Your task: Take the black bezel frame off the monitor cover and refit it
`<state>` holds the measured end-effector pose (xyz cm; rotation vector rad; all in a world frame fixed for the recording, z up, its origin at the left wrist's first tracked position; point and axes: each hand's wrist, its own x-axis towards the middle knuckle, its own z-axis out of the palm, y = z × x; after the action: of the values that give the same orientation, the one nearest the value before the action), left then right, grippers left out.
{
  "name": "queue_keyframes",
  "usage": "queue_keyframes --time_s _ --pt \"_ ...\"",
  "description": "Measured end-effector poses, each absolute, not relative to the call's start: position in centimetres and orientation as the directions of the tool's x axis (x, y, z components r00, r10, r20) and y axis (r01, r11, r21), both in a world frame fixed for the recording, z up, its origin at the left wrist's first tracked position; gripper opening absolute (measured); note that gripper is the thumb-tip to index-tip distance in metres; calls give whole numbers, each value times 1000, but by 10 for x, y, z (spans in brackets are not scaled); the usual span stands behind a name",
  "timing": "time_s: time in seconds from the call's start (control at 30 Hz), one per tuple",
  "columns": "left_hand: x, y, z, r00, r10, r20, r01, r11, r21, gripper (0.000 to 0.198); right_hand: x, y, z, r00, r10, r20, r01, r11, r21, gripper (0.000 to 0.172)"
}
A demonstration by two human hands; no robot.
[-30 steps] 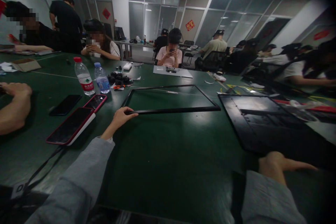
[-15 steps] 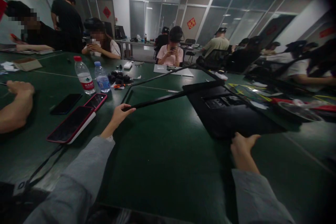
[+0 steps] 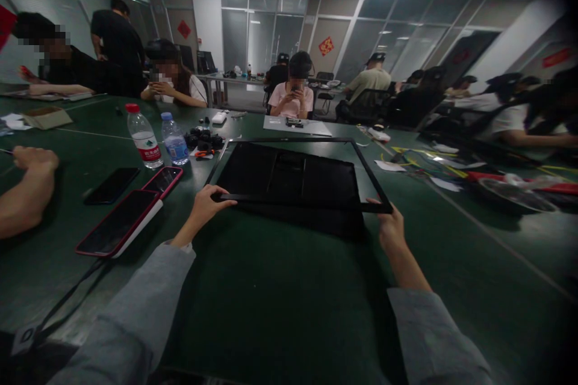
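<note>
Both my hands hold a thin black rectangular frame (image 3: 298, 200) by its two near corners, above the green table (image 3: 280, 307). My left hand (image 3: 205, 207) pinches the near left corner, thumb lying along the near bar. At the near right corner, my right hand (image 3: 392, 225) has its fingers closed round the bar. Through the frame's opening shows a flat black panel (image 3: 244, 174) with a raised middle section; it sits beneath the frame. Whether frame and panel touch is hard to make out.
To the left are a red-capped bottle (image 3: 145, 138), a blue-capped bottle (image 3: 174, 141), a dark phone (image 3: 112, 186) and a pink-edged phone (image 3: 118, 222). Another person's hand (image 3: 34, 162) rests at the far left. Yellow strips (image 3: 424, 159) and a dark tray (image 3: 512, 195) lie right.
The black panel has moved left from the right side to beneath the frame. My right hand has left the panel and gripped the frame's near right corner; the frame has levelled out.
</note>
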<state>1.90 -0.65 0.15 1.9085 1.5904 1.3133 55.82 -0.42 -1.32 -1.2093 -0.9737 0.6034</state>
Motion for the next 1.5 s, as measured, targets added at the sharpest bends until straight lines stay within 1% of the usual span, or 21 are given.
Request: queue_keyframes --time_s 0.07,0.1,0.13,0.17,0.2,0.27,0.33,0.4,0.5,0.83,0.97,1.1,1.17,1.27,1.33,1.4,1.5 --pt "21 -8 3 0 898 440 626 -343 700 36 560 -8 -7 424 881 210 15 225 -974 62" --pt "22 -8 3 23 898 440 640 -351 683 36 560 -9 -5 358 918 171 7 180 -984 62" --pt "23 -8 3 41 897 441 652 -358 668 35 560 -10 -5 298 942 157 45 151 -988 63" --pt "23 -7 2 54 894 444 663 -365 654 35 559 -9 -6 270 946 178 119 150 -981 65" --pt "23 -6 1 63 891 450 670 -372 643 34 557 -8 -9 268 936 229 211 175 -962 68" --pt "21 -4 -3 85 883 461 673 -392 627 33 554 -5 -19 284 883 374 399 246 -883 72" --pt "19 -1 -7 118 879 461 671 -413 616 32 551 -3 -28 294 822 488 549 273 -790 70" --pt "16 2 -12 151 875 460 673 -432 601 31 548 -2 -36 299 798 523 643 236 -728 69" --pt "15 6 -17 176 867 466 682 -449 577 29 545 -3 -41 322 801 505 701 156 -696 70" --pt "12 8 -14 197 842 502 679 -487 550 29 535 -10 -41 328 843 427 746 46 -664 71" --pt "11 6 -13 222 854 470 670 -484 563 30 535 -8 -42 333 844 420 715 64 -696 72" --pt "12 6 -13 220 867 447 666 -469 580 30 541 -4 -46 341 833 436 666 113 -738 67" --pt "12 7 -15 137 867 478 691 -430 581 33 543 -2 -47 341 830 441 658 124 -743 65" --pt "10 13 -20 -84 863 498 717 -295 632 45 546 1 -50 362 830 424 642 108 -759 64" --pt "8 18 -24 -170 883 438 673 -221 706 51 547 2 -51 372 833 411 636 93 -766 63" --pt "6 21 -27 -196 911 362 598 -182 780 51 550 4 -53 366 835 410 638 95 -764 62" --pt "2 21 -25 -242 925 295 525 -131 841 50 555 7 -54 349 839 418 619 128 -775 62"
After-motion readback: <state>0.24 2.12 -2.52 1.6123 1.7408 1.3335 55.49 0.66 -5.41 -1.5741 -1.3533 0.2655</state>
